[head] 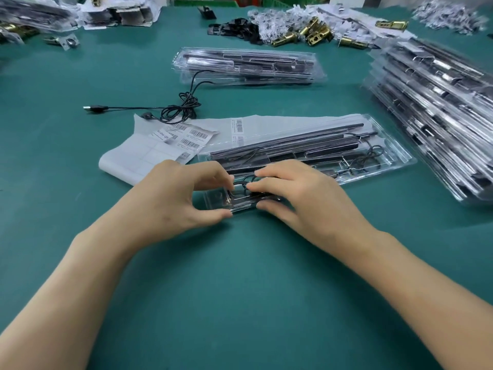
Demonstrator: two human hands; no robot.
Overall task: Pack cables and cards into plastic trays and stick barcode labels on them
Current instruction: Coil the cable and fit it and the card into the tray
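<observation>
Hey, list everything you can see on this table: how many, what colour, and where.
clear plastic tray: one, transparent, centre
coiled cable: one, black, in that tray's near end
USB cable: one, black, loose beyond the labels
barcode label sheets: several, white, left of the tray
small tray stack: one, clear, far centre
tall tray stack: one, clear, right
brass latches: several, gold, far side
table mat: one, green
left hand: grips the tray's near end
right hand: grips the tray beside it

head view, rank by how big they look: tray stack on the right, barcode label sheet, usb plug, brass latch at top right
1. tray stack
2. barcode label sheet
3. usb plug and brass latch look alike; the latch lies farther off, so I leave them unranked
</observation>
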